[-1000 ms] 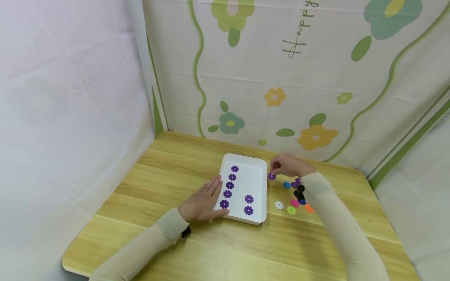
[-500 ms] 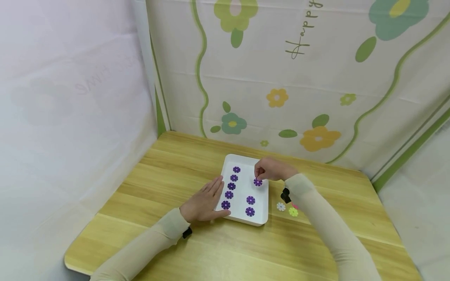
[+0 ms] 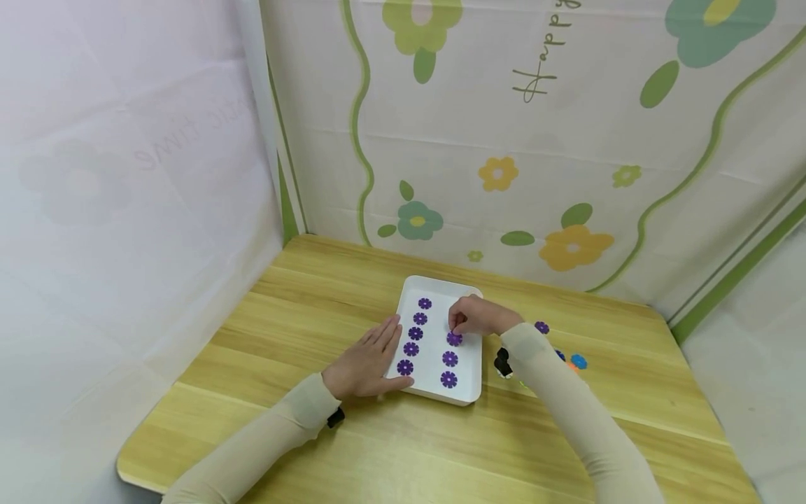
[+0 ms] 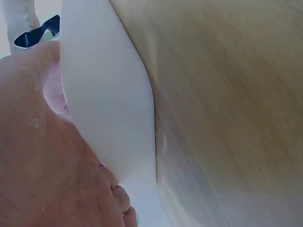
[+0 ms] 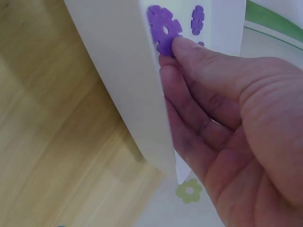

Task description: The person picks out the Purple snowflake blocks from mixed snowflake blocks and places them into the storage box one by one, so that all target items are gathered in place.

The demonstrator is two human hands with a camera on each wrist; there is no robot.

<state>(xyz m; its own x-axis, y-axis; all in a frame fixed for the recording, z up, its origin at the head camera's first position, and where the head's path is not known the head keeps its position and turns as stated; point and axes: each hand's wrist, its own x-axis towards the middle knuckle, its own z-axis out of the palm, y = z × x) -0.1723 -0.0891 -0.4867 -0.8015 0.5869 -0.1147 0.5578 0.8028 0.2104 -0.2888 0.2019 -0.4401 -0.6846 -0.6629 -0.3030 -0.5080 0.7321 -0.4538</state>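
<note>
My right hand (image 3: 480,315) pinches a purple notched plastic disc (image 3: 455,339) between thumb and fingers, over the right side of the white tray (image 3: 434,318). In the right wrist view the thumb lies on the edge of this purple disc (image 5: 165,30). Two more purple discs (image 3: 450,358) lie below it in the right column. Along the tray's left side runs a column of several purple discs (image 3: 415,334). My left hand (image 3: 363,360) rests on the tray's left rim with straight fingers, its thumb at the near corner. From the left wrist, the hand (image 4: 52,156) lies against the tray wall (image 4: 109,90).
Right of the tray lie a loose purple disc (image 3: 541,327), a blue disc (image 3: 578,362) and an orange one, partly hidden by the right sleeve (image 3: 567,392). A flowered cloth (image 3: 453,126) hangs behind the wooden table (image 3: 315,294).
My right hand has carried the purple disc from the table right of the tray leftward over the tray, then slightly nearer, down to the right column. The left hand has stayed on the rim.
</note>
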